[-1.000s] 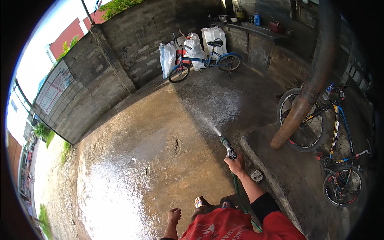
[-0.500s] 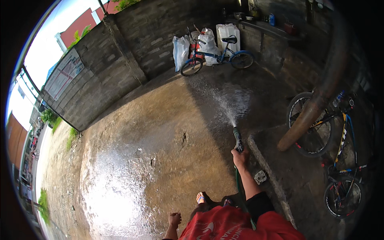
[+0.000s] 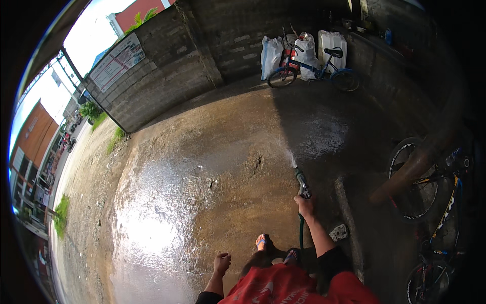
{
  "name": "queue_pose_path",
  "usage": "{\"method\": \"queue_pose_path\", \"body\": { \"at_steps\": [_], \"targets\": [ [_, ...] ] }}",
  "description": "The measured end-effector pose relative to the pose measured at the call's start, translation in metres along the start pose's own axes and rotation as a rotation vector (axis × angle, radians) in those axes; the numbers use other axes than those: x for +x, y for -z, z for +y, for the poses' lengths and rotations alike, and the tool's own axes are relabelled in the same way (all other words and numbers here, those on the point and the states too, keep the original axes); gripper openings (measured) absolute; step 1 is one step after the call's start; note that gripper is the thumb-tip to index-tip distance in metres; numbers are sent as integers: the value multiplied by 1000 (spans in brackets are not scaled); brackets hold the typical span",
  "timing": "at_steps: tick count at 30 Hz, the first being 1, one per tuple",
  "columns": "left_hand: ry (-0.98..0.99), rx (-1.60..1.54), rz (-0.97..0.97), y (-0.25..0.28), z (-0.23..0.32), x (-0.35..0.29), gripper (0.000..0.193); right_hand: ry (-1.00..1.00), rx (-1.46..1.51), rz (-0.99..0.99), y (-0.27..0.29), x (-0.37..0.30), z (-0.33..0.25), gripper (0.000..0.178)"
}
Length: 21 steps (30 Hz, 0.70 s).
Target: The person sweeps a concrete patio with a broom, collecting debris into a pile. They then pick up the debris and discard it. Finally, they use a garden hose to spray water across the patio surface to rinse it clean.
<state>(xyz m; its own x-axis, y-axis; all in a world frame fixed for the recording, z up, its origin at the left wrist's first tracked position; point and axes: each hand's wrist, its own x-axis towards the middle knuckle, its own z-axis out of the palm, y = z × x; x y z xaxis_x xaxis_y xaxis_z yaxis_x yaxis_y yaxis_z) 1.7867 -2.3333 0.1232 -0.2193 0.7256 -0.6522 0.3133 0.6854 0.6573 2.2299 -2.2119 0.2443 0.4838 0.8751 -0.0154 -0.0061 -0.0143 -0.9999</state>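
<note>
My right hand [image 3: 305, 205] is wrapped around the grip of a hose spray nozzle [image 3: 301, 181], held out in front of me and pointing away. A short burst of water [image 3: 290, 158] leaves its tip. From the grip, a green hose [image 3: 301, 235] hangs down toward my feet. My left hand [image 3: 221, 262] hangs low at my left side with its fingers curled in, and no object shows in it. Wet concrete floor [image 3: 228, 202] spreads out below, glaring brightly on the left where the sun hits it.
A small blue bicycle [image 3: 316, 71] stands at the far wall before white sacks [image 3: 272, 57]. On the right are a rusty post [image 3: 400, 177], another bicycle [image 3: 445, 215] and a raised concrete edge [image 3: 348, 218]. A broken block [image 3: 338, 232] lies beside that edge.
My view has turned left, so the bicycles and wall sit further right. The water jet has shrunk from a wide, long spray to a short burst. My right hand keeps hold of the nozzle.
</note>
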Motion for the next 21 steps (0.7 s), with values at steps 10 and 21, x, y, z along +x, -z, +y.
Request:
{"method": "queue_pose_path", "body": {
  "at_steps": [10, 21],
  "targets": [
    [198, -103, 120, 43, -99, -70, 35, 17, 184, -161, -41, -22, -10, 8],
    [34, -216, 109, 85, -159, -74, 34, -20, -15, -250, -125, -103, -72, 10]
  ]
}}
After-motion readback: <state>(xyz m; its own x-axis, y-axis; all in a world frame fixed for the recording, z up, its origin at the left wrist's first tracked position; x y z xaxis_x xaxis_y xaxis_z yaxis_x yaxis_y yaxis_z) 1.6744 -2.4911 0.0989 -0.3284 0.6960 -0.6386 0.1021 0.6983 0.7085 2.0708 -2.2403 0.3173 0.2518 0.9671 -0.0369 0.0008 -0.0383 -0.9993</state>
